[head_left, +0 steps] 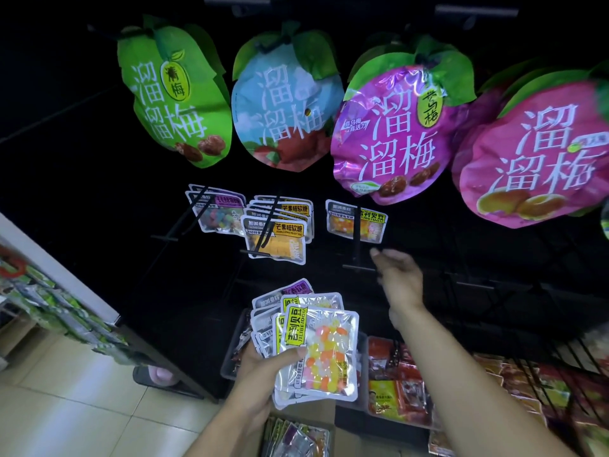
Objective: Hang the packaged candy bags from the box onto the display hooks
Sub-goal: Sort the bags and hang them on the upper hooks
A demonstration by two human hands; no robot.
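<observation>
Hands are at different heights before a dark display rack. The person's left hand (263,361) grips a fanned stack of silver foil candy bags (306,344), thumb pressed across the front bag, whose clear window shows orange, yellow, white and pink sweets beside a yellow label. The right hand (397,278) is raised above and to the right of that stack, holding nothing, fingers loosely extended toward a black wire display hook (357,240); whether a fingertip touches the hook's front bar I cannot tell, as the hand is blurred. On that hook, just above the right hand, hangs one silver bag of orange and yellow sweets (356,221). Further left, above the left hand, a second hook carries a row of silver bags with yellow mango-coloured contents (276,232), and left of that a third holds silver bags of mixed-coloured sweets (216,211). High above both hands hang four large fruit-shaped pouches: a green pouch (174,100), a pale blue pouch (283,110), a purple pouch (392,133) and a pink pouch (534,153). Directly below the left forearm, at the bottom edge, a brown cardboard box (313,420) holds more small bags. Below the right forearm lie red and orange snack packets (402,384) in a lower rack. Left of the left arm are pale floor tiles (66,420).
</observation>
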